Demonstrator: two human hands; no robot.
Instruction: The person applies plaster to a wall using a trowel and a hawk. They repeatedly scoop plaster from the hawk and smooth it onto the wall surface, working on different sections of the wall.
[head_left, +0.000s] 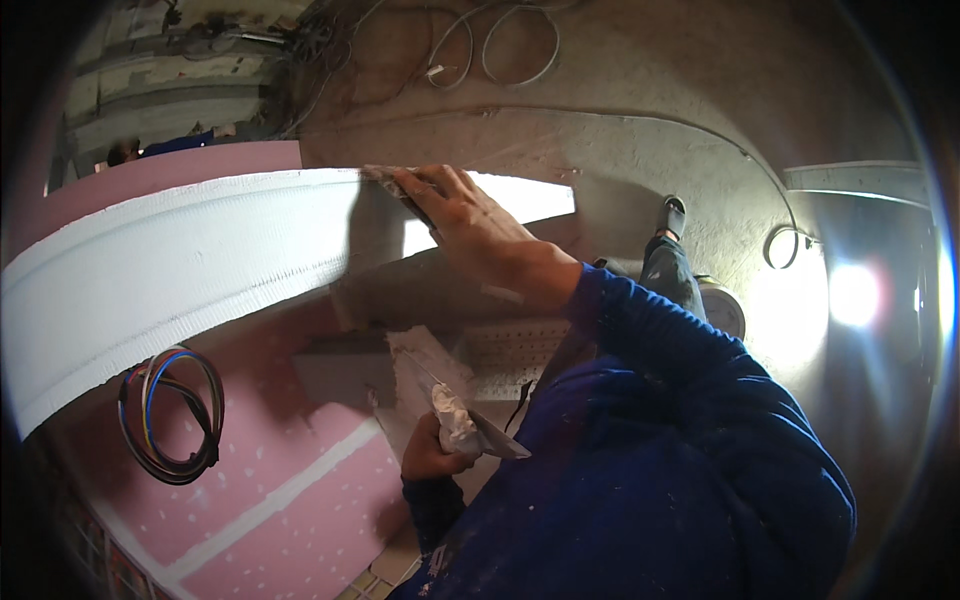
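The right hand (470, 225) is raised and closed around the handle of a small putty knife (392, 180), pressing its blade against the top edge of a white plaster strip (200, 265) that runs off to its left across the pink wallboard (300, 500). The left hand (430, 452), lower and nearer the body, grips a wide trowel (440, 395) loaded with a lump of white filler (455, 420).

The strip to the left of the right hand looks covered and fairly even, with fine ridges along its lower edge, so most of that run seems laid on. Just right of the right hand the white band (520, 198) narrows and stops, and below it a grey patch (400, 285) reads as bare or shadowed; which, I cannot tell. Narrow white seams (290, 490) below the left hand are already filled.

A coil of coloured wires (170, 415) hangs from the board, well left of the left hand. Filler on the trowel suggests more spreading is left.
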